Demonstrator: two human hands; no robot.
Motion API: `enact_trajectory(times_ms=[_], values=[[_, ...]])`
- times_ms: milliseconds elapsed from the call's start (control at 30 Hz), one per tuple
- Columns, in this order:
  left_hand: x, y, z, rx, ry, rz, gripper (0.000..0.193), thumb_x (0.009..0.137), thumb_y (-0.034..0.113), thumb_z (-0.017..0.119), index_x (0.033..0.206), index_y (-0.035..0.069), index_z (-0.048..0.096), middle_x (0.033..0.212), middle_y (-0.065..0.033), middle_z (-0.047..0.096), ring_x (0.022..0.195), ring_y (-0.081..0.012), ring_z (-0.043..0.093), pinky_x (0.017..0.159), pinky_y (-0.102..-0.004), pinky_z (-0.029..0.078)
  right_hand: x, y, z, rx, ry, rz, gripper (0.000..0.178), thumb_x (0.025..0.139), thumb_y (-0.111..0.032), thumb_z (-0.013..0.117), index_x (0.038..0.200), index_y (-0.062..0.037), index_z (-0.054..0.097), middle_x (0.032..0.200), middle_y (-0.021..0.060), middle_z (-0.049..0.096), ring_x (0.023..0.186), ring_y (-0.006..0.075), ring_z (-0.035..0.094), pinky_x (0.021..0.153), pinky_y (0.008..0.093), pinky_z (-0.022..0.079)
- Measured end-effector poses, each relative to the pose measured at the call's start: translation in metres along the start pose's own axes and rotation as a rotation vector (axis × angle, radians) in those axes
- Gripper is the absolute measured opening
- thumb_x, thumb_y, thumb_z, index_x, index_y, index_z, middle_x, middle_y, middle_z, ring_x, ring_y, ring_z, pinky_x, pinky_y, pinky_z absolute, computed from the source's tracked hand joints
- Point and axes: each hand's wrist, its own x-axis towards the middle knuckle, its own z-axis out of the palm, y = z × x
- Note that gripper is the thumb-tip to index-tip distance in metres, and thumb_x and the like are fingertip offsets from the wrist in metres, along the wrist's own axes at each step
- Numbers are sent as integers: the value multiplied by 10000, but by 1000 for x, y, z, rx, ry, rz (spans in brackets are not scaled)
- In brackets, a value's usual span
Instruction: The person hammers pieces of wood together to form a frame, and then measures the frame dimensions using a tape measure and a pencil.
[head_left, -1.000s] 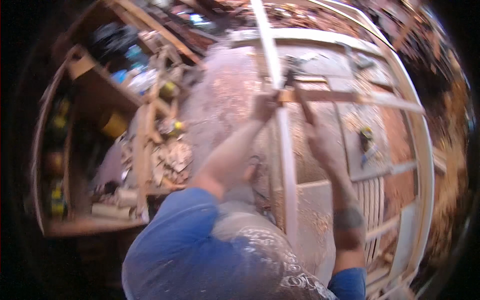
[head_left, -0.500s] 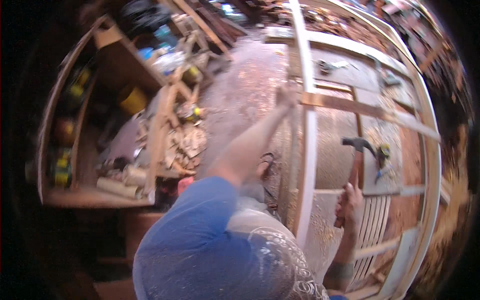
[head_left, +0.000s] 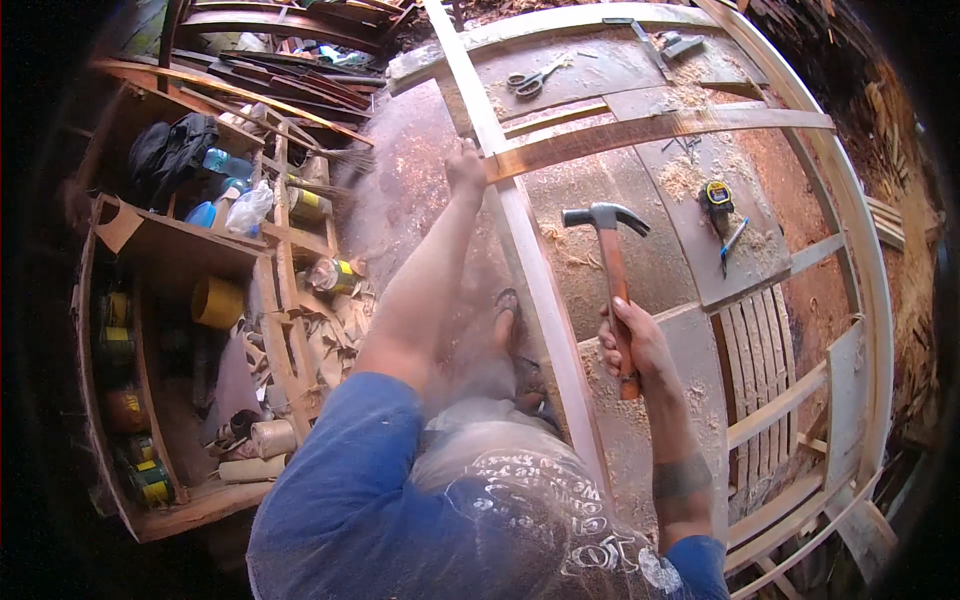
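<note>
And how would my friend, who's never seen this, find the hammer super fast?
Start at the long pale beam crossing the middle of the picture. Just right of it, the right hand grips the hammer. Its reddish-brown handle and dark metal head with a curved claw set it apart from the small yellow-and-black tape measure farther right.

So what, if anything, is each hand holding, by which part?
The right hand holds the hammer by its lower handle. The left hand is at the end of the crosspiece, any grip unclear.
</note>
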Motion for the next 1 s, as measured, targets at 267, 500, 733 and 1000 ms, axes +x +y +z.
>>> enact_trajectory(times_ms=[267, 500, 733, 1000], values=[[5, -9, 9, -43, 17, 93, 418, 996, 292, 472, 982, -76, 670, 958, -314, 669, 946, -468, 631, 840, -499, 463, 11, -4, 16, -66, -39, 50, 270, 1027, -350, 535, 1024, -80, 521, 681, -17, 504, 492, 80, 475, 444, 227, 423], [5, -10, 4, -39, 64, 136, 393, 996, 252, 467, 877, -68, 660, 873, -297, 666, 861, -460, 633, 766, -498, 458, 11, -2, 20, -11, 22, 29, 265, 1026, -352, 539, 996, -89, 524, 670, -3, 514, 482, 94, 476, 441, 233, 417], [-15, 17, 2, -46, 61, 88, 385, 993, 257, 484, 847, -61, 644, 817, -253, 671, 790, -426, 639, 742, -493, 456, 11, -1, 24, -205, 48, -17, 245, 1023, -327, 546, 1000, -83, 529, 672, -6, 519, 506, 92, 496, 447, 251, 436], [4, -8, 13, -15, 94, 100, 408, 993, 268, 474, 892, -74, 674, 864, -294, 677, 836, -450, 647, 780, -522, 454, 0, -73, 65, -988, 324, -494, 252, 972, -235, 580, 1024, 12, 583, 714, 226, 598, 615, 307, 655, 581, 420, 474]])
